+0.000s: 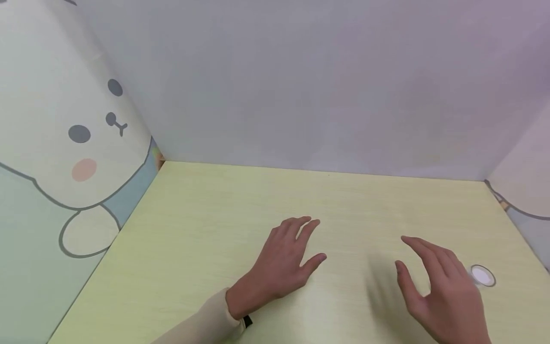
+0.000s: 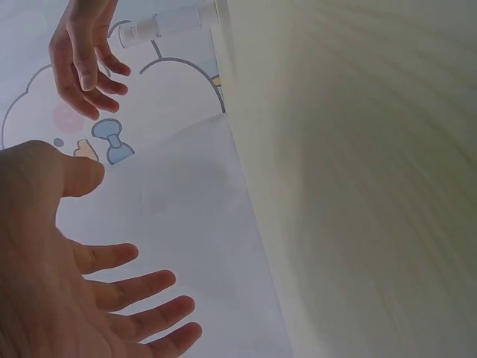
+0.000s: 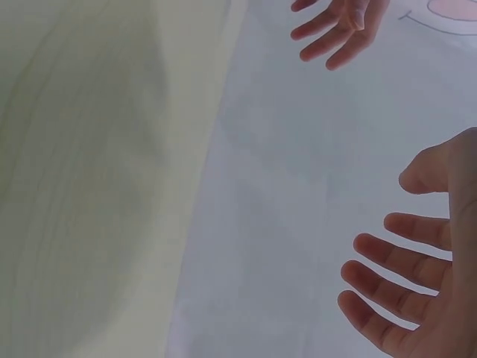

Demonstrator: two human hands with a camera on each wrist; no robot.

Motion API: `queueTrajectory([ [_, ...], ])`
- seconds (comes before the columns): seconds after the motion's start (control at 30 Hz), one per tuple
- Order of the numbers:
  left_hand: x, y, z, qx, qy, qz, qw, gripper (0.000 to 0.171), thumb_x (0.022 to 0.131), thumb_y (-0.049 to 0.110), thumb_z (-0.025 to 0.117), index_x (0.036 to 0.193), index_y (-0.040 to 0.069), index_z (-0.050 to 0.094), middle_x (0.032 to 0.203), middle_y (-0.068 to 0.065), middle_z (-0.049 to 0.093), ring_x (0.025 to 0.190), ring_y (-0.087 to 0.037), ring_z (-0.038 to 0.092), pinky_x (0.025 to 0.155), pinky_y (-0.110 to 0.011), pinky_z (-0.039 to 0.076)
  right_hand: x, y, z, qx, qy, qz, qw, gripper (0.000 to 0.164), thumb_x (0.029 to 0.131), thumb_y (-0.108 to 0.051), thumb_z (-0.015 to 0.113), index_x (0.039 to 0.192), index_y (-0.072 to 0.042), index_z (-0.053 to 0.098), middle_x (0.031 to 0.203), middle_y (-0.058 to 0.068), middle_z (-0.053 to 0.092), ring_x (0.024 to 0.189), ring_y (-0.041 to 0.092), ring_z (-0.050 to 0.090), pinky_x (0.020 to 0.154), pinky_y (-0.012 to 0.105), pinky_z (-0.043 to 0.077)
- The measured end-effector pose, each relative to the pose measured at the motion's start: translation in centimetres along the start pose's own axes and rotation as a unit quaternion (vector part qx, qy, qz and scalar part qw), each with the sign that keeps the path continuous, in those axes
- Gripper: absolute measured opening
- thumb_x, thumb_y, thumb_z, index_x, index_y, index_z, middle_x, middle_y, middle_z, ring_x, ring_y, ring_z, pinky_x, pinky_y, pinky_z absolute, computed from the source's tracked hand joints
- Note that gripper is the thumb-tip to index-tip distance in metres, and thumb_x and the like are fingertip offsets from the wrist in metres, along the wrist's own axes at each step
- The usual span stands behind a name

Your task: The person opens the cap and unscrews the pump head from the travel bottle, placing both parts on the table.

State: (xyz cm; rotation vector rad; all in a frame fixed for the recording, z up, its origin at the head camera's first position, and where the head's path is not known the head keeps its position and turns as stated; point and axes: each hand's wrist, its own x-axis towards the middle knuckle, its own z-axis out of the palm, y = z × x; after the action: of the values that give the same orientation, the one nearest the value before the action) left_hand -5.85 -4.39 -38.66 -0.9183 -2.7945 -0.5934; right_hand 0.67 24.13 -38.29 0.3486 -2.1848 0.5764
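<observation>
My left hand hovers over the middle of the pale wooden table, fingers spread and loosely bent, with nothing in it. To the right, my right hand is held above the tabletop, thumb apart from the fingers, also holding nothing. Just beyond the right hand stands a small white cylindrical bottle, seen from above as a round white top. In the left wrist view this bottle shows its side, standing on the table behind the right hand. The right wrist view shows both hands with parted fingers.
A plain pale wall rises along the table's far edge. On the left, a panel printed with a cartoon animal borders the table. Another printed panel stands along the right side.
</observation>
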Motion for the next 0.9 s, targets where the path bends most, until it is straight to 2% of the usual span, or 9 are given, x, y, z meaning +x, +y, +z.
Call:
queueTrajectory([
  [0.23,0.6,1.0,0.2,-0.001,-0.006,0.007,1.0,0.062,0.105,0.052,0.055,0.156,0.019,0.042,0.155,-0.003,0.05,0.143,-0.025,0.048,0.107,-0.046,0.049,0.1,0.5,-0.5,-0.006,0.003,0.01,1.0,0.059,0.102,-0.051,0.051,0.121,0.0,0.074,0.107,0.023,0.072,0.098,0.03,0.057,0.106,0.0,0.028],
  [0.6,1.1,2.0,0.7,0.022,0.016,0.029,0.9992,0.061,0.104,0.053,0.054,0.154,0.019,0.045,0.153,-0.004,0.053,0.14,-0.025,0.052,0.103,-0.044,0.051,0.3,1.0,-1.1,-0.018,0.013,0.027,0.999,0.058,0.101,-0.049,0.051,0.12,0.0,0.074,0.108,0.023,0.071,0.104,0.03,0.057,0.106,-0.001,0.027],
  [0.9,1.7,2.8,1.0,0.017,-0.006,0.035,0.9992,0.061,0.105,0.054,0.052,0.155,0.019,0.044,0.153,-0.003,0.053,0.141,-0.025,0.051,0.105,-0.043,0.051,0.3,1.5,-1.7,-0.029,0.024,0.037,0.999,0.057,0.1,-0.048,0.051,0.119,0.001,0.074,0.108,0.025,0.07,0.099,0.039,0.055,0.11,0.002,0.028],
])
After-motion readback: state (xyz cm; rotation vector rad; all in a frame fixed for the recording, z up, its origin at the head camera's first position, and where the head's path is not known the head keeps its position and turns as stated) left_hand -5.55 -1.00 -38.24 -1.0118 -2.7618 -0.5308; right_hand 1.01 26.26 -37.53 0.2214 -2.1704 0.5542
